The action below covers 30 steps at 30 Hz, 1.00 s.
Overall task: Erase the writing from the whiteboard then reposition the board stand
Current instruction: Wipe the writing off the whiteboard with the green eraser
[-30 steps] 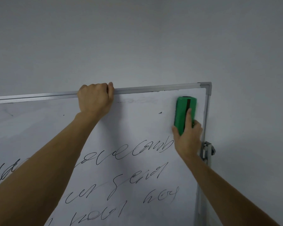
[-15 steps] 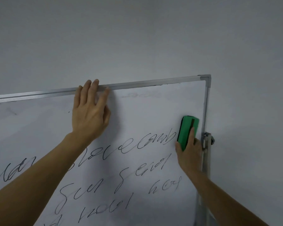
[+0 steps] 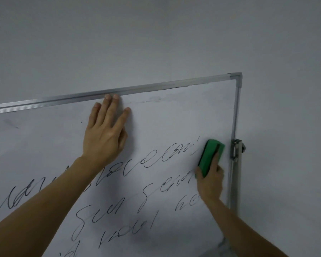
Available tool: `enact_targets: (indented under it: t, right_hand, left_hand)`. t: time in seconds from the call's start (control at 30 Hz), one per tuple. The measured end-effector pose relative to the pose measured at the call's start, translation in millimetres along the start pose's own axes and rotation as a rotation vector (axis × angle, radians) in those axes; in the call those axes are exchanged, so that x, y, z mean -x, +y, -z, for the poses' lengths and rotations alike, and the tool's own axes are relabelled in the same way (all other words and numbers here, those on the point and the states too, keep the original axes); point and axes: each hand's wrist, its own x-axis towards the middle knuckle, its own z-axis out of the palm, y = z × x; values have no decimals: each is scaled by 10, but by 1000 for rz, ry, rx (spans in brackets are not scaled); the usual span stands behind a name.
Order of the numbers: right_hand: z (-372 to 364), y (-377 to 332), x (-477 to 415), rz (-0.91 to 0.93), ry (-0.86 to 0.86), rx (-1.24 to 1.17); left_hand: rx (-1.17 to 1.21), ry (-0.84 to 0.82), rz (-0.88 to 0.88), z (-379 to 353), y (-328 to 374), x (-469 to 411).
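Since your left hand (image 3: pixel 104 138) let go of the top frame rail (image 3: pixel 156 87) a second ago, the head view shows it lying flat and relaxed on the whiteboard (image 3: pixel 174 123). Its fingertips are just under the rail, so it steadies the board rather than gripping it.

Your right hand (image 3: pixel 209 180) grasps the green eraser (image 3: pixel 207 160), with the index finger laid along its back. It has swept down from the corner at 1 o'clock to the board's 3 o'clock edge, just beside the stand bracket (image 3: pixel 236 149). The tail of the top line of writing (image 3: pixel 148 160) is now gone there, so I judge that erasing has only begun and moving the stand is a long way off.

The count:
- One whiteboard.
- One eraser, pressed to the board at about 4 o'clock from your left hand.
- Two hands.
- One bracket on one visible stand upright.
- Four lines of black handwriting in view. They run toward 7 o'clock, and the lowest shows only a scrap at the bottom edge.

A plain grey wall (image 3: pixel 156 34) lies behind.
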Motion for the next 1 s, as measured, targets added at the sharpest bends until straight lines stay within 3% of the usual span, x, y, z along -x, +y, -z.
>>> enact_targets:
  t: [0.1,0.2,0.27,0.37,0.43,0.5,0.6,0.67,0.7,0.77,0.87,0.9,0.93,1.0]
  right_hand:
    - [-182,-35,701,393,-146,84]
    - [-139,119,597,697,-193,232]
    - [-33,76,218,568,-102,221]
    - [94,-90,-333,70,65,76]
    - [32,-208,-306,-17,100,36]
    - [-121,-294,111,144,39,47]
    - [-320,-185,891,568,-150,193]
    - [-291,-47,898,774,-217,271]
    - [-243,-20,761,786,-196,293]
    - [-100,-102,390,595,-85,241]
    - [66,-257,-160,85,67,49]
    - [59,-298,-188,-2,85,15]
    - [14,-397,-113,-13,80,13]
    - [-145,-524,328,161,20,55]
  left_hand:
    - [5,13,10,-6,-21,5]
    - [0,10,-4,10,-110,28]
    - [-5,10,-24,12,-146,29]
    - [-6,23,-32,-9,-128,40]
    - [0,35,-26,-27,-97,58]
    - [9,37,-19,-47,-84,57]
    - [10,30,-7,-71,-99,38]
    - [13,12,-23,-63,-129,48]
    - [15,7,-37,-50,-147,52]
    - [22,4,-65,-12,-171,47]
    - [49,16,-78,50,-162,68]
    - [57,21,-62,71,-155,100]
    - [60,27,-42,86,-178,141]
    - [50,33,-5,129,-242,241]
